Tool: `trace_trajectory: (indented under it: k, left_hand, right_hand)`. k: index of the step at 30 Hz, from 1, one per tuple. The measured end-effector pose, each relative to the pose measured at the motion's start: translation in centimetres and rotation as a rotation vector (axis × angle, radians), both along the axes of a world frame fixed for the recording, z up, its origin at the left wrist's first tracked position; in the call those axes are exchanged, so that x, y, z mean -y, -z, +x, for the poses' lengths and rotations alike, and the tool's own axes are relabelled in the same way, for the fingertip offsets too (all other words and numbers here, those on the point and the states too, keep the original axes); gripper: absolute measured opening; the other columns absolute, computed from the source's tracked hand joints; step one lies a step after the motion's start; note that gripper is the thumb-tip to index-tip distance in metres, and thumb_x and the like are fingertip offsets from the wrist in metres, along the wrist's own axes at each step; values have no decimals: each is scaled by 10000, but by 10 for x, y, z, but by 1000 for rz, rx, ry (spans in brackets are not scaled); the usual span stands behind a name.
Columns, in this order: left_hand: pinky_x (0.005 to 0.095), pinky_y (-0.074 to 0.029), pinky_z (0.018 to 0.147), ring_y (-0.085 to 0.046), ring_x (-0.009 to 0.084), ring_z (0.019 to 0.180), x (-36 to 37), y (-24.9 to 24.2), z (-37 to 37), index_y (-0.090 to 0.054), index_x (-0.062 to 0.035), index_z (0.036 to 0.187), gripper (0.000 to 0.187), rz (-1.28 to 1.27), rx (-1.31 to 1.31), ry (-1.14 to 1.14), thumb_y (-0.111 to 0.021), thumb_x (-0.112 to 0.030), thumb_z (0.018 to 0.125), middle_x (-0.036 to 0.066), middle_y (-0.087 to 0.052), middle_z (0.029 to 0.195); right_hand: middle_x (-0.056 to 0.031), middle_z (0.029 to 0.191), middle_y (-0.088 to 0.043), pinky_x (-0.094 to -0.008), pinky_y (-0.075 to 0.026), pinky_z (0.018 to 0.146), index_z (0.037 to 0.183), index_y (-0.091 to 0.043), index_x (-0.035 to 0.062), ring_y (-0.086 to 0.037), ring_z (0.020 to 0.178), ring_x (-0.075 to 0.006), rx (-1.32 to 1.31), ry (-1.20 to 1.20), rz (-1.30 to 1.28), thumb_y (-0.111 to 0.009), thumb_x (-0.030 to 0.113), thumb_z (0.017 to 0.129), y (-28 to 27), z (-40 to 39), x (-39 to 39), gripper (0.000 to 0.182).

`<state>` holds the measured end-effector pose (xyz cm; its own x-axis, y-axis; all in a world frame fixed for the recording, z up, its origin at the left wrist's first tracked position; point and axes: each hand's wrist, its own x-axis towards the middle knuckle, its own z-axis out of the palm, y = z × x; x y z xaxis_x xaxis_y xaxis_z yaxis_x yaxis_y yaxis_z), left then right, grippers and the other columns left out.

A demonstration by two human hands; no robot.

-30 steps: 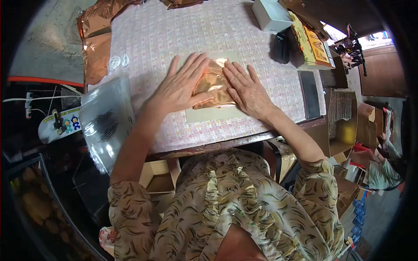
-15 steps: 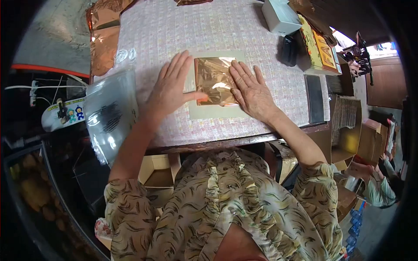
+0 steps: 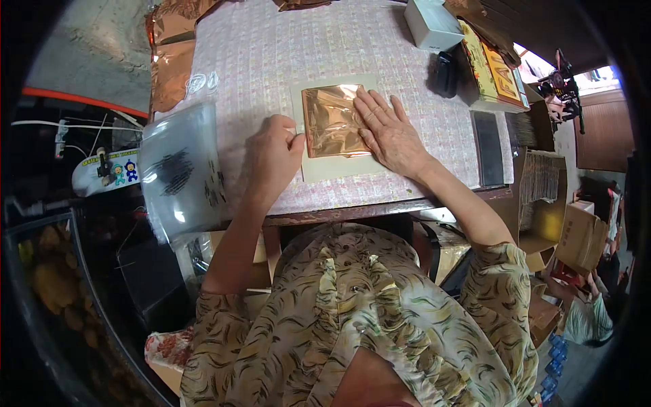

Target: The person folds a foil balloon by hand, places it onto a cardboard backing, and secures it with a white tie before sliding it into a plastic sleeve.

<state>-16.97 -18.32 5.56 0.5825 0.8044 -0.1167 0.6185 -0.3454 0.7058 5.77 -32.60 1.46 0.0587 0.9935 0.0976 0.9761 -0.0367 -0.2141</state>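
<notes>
A shiny copper-coloured foil packet (image 3: 329, 125) lies on a pale grey-green board (image 3: 339, 170) near the front of the cloth-covered table. My right hand (image 3: 390, 136) rests flat on the packet's right side, fingers stretched out and pointing up and left. Just left of the packet, my left hand (image 3: 277, 154) has its fingers curled together at the board's left edge. Whether it holds anything there is too small to tell.
Clear plastic bags (image 3: 182, 169) hang over the table's left edge. Copper foil (image 3: 173, 74) lies at the far left. A white box (image 3: 434, 26), a black object (image 3: 445, 74), a yellow box (image 3: 489, 71) and a dark flat slab (image 3: 487, 148) stand or lie along the right side.
My left hand has gone from spread fingers over the packet's left side to curled fingers beside the board. My right hand stays on the packet. The view has shifted slightly.
</notes>
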Motion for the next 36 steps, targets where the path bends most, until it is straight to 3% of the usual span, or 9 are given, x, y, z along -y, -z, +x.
trace_trajectory:
  k: [4,7,10,15,19,20,28,31,36]
  left_hand:
    - [459,-570,823,-719,314,1018,-11,2,7,-653,10,1058,160,469,28,132,-689,-104,951,182,-714,1170]
    - [444,-513,1052,-634,306,1257,-17,-2,34,-646,-1,1257,322,584,230,546,-678,-163,980,179,-654,1362]
    - [473,-239,1293,-333,284,1546,-19,9,53,-433,-28,1566,703,609,-14,846,-621,-410,1007,151,-389,1654]
    - [478,-255,1285,-349,316,1534,-26,31,57,-418,29,1551,759,567,68,842,-661,-413,984,178,-406,1636]
    - [467,-250,1281,-357,328,1527,-25,25,58,-427,45,1539,773,526,67,825,-665,-426,974,197,-421,1620]
    - [469,-249,1283,-350,335,1529,-25,25,58,-416,47,1542,790,498,69,828,-686,-414,960,194,-403,1630]
    - [457,-293,1252,-390,320,1491,-29,4,66,-528,-43,1492,670,477,-2,859,-684,-388,940,156,-432,1605]
    - [462,-317,1236,-409,323,1470,-30,2,69,-557,-105,1481,627,501,-1,876,-687,-380,932,148,-456,1574]
    - [472,-316,1241,-411,325,1467,-26,9,66,-547,-119,1494,634,497,5,849,-682,-389,937,149,-456,1571]
  right_hand:
    - [-127,1726,-231,-518,-154,1292,1626,-302,45,-239,1583,-329,3,8,6,-469,276,1093,0,-1,0,604]
    - [-140,1719,-244,-519,-153,1291,1615,-322,31,-242,1581,-336,0,0,10,-473,267,1089,-1,-1,0,596]
    - [-155,1714,-250,-525,-147,1291,1608,-332,17,-244,1580,-339,-4,6,-2,-489,260,1082,-3,1,-1,600]
    - [-176,1708,-257,-544,-124,1291,1601,-343,6,-232,1585,-347,-151,-35,-10,-509,258,1073,-11,5,0,609]
    - [-192,1466,-564,-477,-381,1172,1492,-532,53,-499,1384,-374,-528,50,166,-618,65,997,-24,22,-15,502]
    - [-173,1274,-653,-437,-473,1050,1365,-644,68,-591,1199,-363,-435,100,260,-672,-5,943,-28,22,-22,429]
    - [-135,1115,-685,-406,-517,942,1166,-723,46,-622,1081,-336,-499,79,228,-758,29,883,-22,42,-53,286]
    - [-132,954,-712,-425,-560,802,1089,-748,18,-670,862,-332,-352,21,356,-745,-21,866,-60,61,-58,227]
    - [-102,867,-734,-304,-542,696,1107,-766,13,-686,761,-180,53,505,495,-722,16,916,-107,180,-86,196]
